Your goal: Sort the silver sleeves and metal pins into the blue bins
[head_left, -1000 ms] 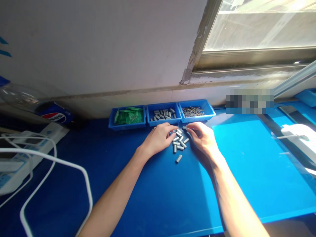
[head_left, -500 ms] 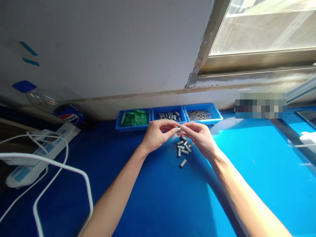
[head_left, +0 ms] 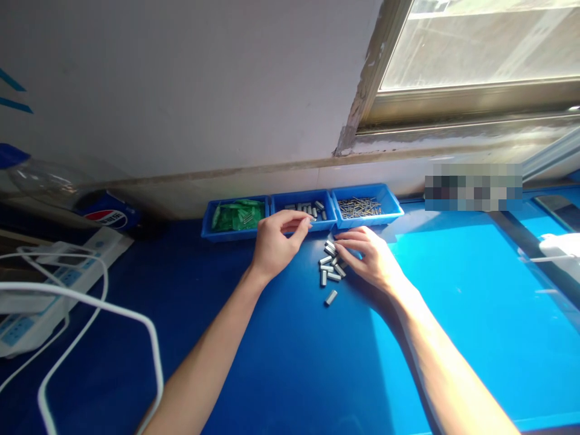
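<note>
My left hand [head_left: 277, 241] hovers at the front edge of the middle blue bin [head_left: 302, 212], thumb and fingers pinched on a small grey metal cylinder. My right hand [head_left: 368, 257] lies on the blue mat, fingers curled over the right side of a pile of small grey cylinders [head_left: 330, 266]. One cylinder [head_left: 330, 297] lies apart, just below the pile. The middle bin holds more grey cylinders. The left bin [head_left: 234, 216] holds green plastic bags and the right bin [head_left: 365, 206] holds thin metal pins.
A blue mat [head_left: 453, 302] covers the table, sunlit on the right. At the left lie a white power strip [head_left: 54, 278] with white cables [head_left: 113, 314] and a plastic cola bottle [head_left: 67, 193] on its side. A wall and window stand behind the bins.
The hands met above the pile half a second ago, then parted. My left hand went up-left to the middle bin and my right hand dropped back onto the pile.
</note>
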A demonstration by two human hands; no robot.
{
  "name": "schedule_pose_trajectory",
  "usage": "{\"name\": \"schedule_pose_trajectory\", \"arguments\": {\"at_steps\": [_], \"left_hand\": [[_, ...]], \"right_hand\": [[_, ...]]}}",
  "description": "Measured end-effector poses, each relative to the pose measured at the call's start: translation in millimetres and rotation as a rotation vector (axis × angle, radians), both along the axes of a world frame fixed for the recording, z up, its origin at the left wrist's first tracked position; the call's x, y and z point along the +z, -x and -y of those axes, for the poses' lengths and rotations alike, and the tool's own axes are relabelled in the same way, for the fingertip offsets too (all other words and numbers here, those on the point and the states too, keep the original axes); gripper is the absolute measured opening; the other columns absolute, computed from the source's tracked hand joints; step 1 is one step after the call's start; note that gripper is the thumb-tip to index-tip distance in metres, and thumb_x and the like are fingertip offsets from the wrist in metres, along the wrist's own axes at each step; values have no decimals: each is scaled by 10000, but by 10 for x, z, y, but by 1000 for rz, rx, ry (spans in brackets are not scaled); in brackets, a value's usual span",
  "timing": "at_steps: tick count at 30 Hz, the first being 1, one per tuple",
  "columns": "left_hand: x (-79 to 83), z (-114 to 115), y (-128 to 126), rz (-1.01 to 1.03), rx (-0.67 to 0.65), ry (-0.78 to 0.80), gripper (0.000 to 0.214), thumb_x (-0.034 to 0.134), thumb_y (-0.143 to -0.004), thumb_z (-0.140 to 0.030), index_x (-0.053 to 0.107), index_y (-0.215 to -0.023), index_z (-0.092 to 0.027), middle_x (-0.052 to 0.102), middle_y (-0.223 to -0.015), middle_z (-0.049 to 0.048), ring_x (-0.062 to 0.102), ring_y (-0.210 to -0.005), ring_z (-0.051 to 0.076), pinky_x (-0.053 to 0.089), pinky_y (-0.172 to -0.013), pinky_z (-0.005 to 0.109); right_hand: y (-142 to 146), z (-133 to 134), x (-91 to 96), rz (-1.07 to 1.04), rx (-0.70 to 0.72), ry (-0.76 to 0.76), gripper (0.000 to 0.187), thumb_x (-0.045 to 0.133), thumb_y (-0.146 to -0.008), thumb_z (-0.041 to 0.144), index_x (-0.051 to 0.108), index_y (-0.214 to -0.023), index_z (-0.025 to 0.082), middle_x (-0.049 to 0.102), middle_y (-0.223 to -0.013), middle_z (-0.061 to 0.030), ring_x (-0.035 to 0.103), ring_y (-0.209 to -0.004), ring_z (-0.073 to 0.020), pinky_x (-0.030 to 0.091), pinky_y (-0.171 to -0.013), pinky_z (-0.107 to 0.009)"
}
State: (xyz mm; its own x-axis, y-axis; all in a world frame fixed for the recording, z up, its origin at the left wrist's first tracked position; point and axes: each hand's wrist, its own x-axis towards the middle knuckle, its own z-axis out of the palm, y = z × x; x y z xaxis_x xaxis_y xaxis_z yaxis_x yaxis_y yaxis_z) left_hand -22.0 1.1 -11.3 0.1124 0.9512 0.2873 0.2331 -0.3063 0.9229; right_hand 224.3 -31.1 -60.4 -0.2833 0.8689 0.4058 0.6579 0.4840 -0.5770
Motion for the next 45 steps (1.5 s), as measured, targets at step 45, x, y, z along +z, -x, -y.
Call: {"name": "schedule_pose_trajectory", "arguments": {"at_steps": [45], "left_hand": [[-61,129,-183,50,-382,248,226,835,-930,-372,861,-1052,-184,878,-965,68,850,-865,248,676,-802,311]], "right_hand": [[266,63,233,-900,-138,434,446,990,-758,602,665,-855,311,792,-887,1,734,-705,-226,683,-632,-398]]}}
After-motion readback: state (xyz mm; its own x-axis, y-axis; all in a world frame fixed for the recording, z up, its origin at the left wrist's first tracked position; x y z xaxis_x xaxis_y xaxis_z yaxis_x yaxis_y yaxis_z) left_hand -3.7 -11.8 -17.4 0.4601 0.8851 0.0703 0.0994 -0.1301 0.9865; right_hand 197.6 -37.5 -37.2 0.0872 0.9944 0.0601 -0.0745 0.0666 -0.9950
